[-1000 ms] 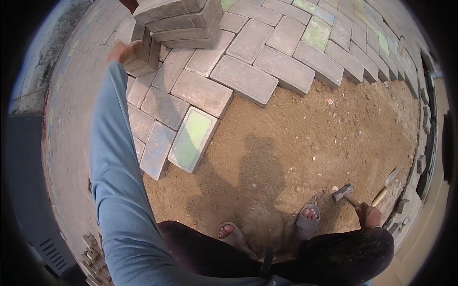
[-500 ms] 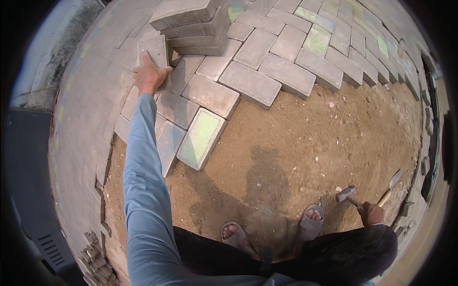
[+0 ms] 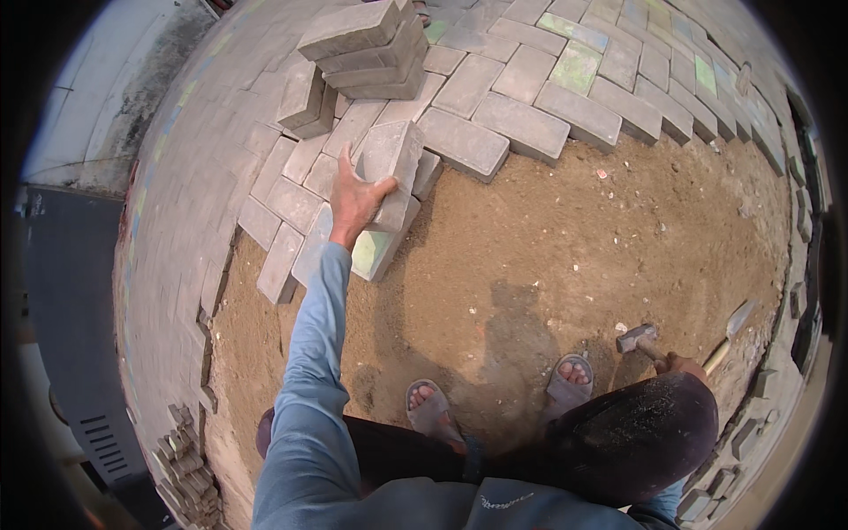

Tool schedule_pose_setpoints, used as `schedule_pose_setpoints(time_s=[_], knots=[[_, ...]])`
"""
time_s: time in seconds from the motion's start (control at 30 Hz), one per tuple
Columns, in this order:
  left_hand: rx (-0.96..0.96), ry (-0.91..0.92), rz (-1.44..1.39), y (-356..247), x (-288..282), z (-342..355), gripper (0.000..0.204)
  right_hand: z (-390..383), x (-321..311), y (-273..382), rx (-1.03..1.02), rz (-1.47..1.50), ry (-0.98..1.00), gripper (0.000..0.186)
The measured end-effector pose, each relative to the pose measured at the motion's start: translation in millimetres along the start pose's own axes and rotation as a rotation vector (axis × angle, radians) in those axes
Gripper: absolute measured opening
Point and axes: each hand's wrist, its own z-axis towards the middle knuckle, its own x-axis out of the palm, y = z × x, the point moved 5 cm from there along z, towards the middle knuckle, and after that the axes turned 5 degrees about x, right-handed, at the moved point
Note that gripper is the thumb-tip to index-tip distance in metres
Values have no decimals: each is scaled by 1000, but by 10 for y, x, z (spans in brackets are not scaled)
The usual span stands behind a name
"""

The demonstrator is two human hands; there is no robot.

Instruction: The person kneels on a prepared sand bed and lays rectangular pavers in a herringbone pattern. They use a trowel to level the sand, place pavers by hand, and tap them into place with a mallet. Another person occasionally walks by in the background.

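A grey paving brick [image 3: 397,163] is gripped in my left hand [image 3: 355,199], thumb on its near right side and fingers along its left. It is tilted above the laid pavers and partly covers a paver with a green-painted top [image 3: 369,251]. Low at the right, my right hand [image 3: 680,364] is closed round the wooden handle of a hammer [image 3: 638,339]. The hammer's head is over the sand beside my right foot, and my knee hides part of that hand.
Stacked bricks [image 3: 367,53] stand on the laid pavers [image 3: 521,124], whose stepped edge borders brown sand [image 3: 477,265]. A trowel [image 3: 735,329] lies at the right. Broken brick pieces [image 3: 187,468] are heaped at the lower left. My sandalled feet [image 3: 429,408] are on the sand.
My left hand has carried a brick from beside the stack, rightward and nearer, over the edge of the laid pavers. The right hand still holds the hammer low.
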Motion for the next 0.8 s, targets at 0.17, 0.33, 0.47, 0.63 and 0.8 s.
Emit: schedule_pose_setpoints(time_s=[0.17, 0.33, 0.47, 0.63, 0.8], knots=[[137, 201, 144, -529, 550, -663, 111, 120, 188, -179, -2, 50, 7, 38], [192, 271, 316, -372, 886, -820, 109, 74, 145, -104, -24, -16, -24, 39], [277, 188, 348, -344, 942, -784, 102, 83, 128, -107, -15, -59, 65, 42], [435, 46, 395, -130, 1122, -872, 96, 112, 176, -117, 34, -50, 131, 42], [438, 39, 524, 129, 1295, -1000, 94, -20, 210, -115, -187, -17, -14, 42]])
